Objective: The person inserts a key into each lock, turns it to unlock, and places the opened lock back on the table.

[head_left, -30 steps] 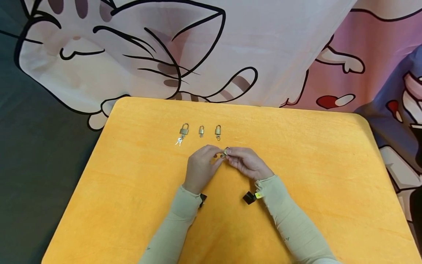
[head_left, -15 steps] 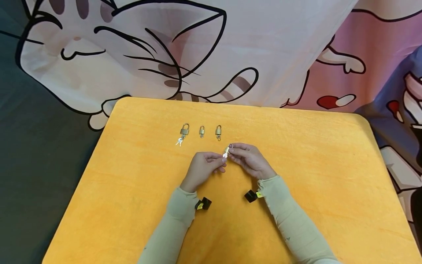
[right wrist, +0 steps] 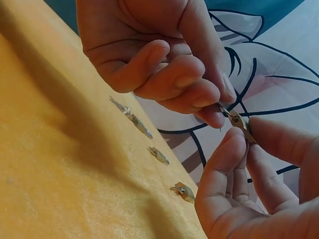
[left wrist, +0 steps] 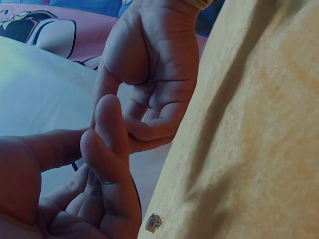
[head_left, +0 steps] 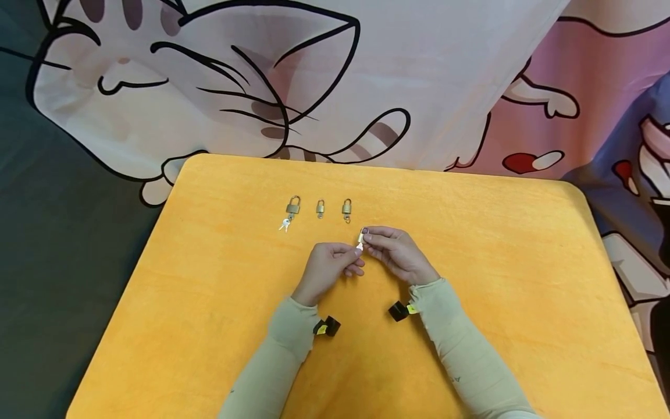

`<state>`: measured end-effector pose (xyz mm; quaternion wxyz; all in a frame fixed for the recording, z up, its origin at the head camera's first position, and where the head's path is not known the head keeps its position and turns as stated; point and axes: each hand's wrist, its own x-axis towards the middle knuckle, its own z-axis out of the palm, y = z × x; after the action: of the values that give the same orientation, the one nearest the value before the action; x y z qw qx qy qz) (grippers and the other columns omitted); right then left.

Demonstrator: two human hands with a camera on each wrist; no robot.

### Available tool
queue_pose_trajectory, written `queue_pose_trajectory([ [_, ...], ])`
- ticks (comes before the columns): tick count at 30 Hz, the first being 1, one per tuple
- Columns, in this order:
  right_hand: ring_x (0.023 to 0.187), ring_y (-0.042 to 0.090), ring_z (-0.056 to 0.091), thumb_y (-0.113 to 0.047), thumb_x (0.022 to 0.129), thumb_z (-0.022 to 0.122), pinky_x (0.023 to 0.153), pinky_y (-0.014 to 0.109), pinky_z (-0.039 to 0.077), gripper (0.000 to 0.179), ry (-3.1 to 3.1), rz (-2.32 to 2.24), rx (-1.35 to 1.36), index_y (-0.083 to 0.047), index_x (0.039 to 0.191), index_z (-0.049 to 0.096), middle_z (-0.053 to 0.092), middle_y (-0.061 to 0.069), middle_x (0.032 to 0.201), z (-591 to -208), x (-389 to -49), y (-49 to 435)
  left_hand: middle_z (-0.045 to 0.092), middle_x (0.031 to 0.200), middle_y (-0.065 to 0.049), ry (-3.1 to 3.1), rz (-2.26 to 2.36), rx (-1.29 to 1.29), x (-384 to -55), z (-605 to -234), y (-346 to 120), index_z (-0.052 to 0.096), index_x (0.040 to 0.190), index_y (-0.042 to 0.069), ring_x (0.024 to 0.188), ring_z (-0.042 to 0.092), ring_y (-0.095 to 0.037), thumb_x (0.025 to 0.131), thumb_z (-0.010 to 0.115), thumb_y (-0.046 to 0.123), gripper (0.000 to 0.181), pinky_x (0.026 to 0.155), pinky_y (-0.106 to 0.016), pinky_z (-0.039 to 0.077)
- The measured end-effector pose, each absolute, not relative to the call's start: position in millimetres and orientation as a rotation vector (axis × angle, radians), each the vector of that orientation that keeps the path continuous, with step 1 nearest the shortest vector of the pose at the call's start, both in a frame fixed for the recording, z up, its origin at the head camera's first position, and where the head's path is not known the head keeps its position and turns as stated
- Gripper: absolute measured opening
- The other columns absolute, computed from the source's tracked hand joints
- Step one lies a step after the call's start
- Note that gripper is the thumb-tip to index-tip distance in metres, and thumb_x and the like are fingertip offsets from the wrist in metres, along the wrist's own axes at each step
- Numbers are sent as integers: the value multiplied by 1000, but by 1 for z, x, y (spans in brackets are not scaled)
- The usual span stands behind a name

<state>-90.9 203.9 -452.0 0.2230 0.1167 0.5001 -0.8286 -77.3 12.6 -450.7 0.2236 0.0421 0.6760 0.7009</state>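
Observation:
My right hand (head_left: pixel 395 253) pinches a small brass padlock (right wrist: pixel 240 124) between thumb and fingers, and its shackle (head_left: pixel 364 231) points away from me in the head view. From the left, my left hand (head_left: pixel 327 267) pinches a silvery key (head_left: pixel 359 247) at the padlock's bottom end. In the right wrist view the key (right wrist: pixel 224 108) meets the padlock's underside, its head mostly covered by the left fingertips. Both hands are above the table. The left wrist view shows the left hand (left wrist: pixel 99 194) and right hand (left wrist: pixel 154 64) meeting, with the padlock hidden behind fingers.
Beyond the hands, three padlocks lie in a row on the yellow table (head_left: pixel 497 262): a larger one (head_left: pixel 292 208) with silver keys (head_left: pixel 285 224), a small one (head_left: pixel 320 208) and a medium one (head_left: pixel 346 208). A cartoon-printed cloth (head_left: pixel 419 70) hangs behind the table's far edge.
My left hand has drawn back from beside the padlock and turned, now pinching the key at its lower end. My right hand keeps the padlock, its shackle now showing. The other padlocks stay put.

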Motion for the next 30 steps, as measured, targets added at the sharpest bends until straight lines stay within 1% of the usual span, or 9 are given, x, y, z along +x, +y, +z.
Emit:
queue_pose_trajectory([
  [2, 86, 11, 69, 2, 99, 58, 80, 22, 56, 22, 1381, -2290, 315, -11, 99, 75, 72, 3, 97, -451, -91, 204, 75, 82, -12, 1876, 1939, 122, -78, -452, 14, 70, 104, -15, 67, 73, -18, 100, 65, 19, 34, 61, -27, 55],
  [4, 86, 11, 68, 2, 99, 58, 79, 22, 56, 21, 1391, -2290, 305, -10, 101, 75, 72, 3, 96, -451, -91, 204, 74, 81, -12, 1892, 1935, 122, -78, -452, 15, 71, 103, -15, 66, 73, -18, 100, 65, 19, 34, 61, -29, 55],
  [10, 86, 11, 69, 0, 99, 60, 81, 23, 56, 17, 1468, -2259, 281, -7, 105, 74, 73, 1, 97, -452, -89, 202, 74, 79, -12, 1963, 1919, 93, -76, -454, 16, 73, 100, -12, 65, 73, -19, 99, 67, 19, 32, 63, -39, 57],
  [15, 89, 12, 70, 1, 97, 62, 85, 26, 56, 16, 1516, -2262, 263, -7, 102, 75, 73, 3, 102, -454, -89, 200, 74, 79, -15, 1993, 1945, 86, -74, -456, 16, 74, 98, -10, 64, 73, -19, 97, 69, 20, 31, 64, -42, 58],
  [19, 89, 12, 70, 2, 96, 64, 87, 28, 56, 14, 1546, -2271, 243, -5, 101, 76, 72, 9, 109, -454, -88, 199, 74, 79, -15, 2001, 1962, 88, -74, -458, 16, 74, 97, -10, 64, 73, -20, 97, 68, 17, 28, 65, -45, 58],
  [22, 90, 12, 70, 2, 95, 65, 86, 28, 56, 14, 1563, -2269, 241, -6, 100, 76, 70, 13, 114, -454, -87, 198, 74, 78, -15, 2001, 1967, 89, -74, -459, 16, 74, 98, -11, 64, 72, -20, 97, 68, 15, 27, 63, -41, 58],
  [27, 92, 13, 69, 1, 95, 66, 85, 27, 56, 14, 1581, -2264, 250, -7, 98, 77, 68, 18, 119, -455, -86, 197, 74, 77, -14, 1994, 1988, 88, -74, -459, 16, 73, 98, -13, 62, 72, -18, 97, 67, 13, 26, 59, -30, 56],
  [30, 92, 13, 69, 1, 95, 65, 86, 27, 56, 15, 1587, -2261, 252, -8, 98, 77, 67, 20, 121, -457, -87, 196, 74, 77, -15, 1990, 1998, 88, -75, -459, 16, 73, 97, -13, 62, 72, -18, 97, 67, 12, 25, 58, -26, 55],
])
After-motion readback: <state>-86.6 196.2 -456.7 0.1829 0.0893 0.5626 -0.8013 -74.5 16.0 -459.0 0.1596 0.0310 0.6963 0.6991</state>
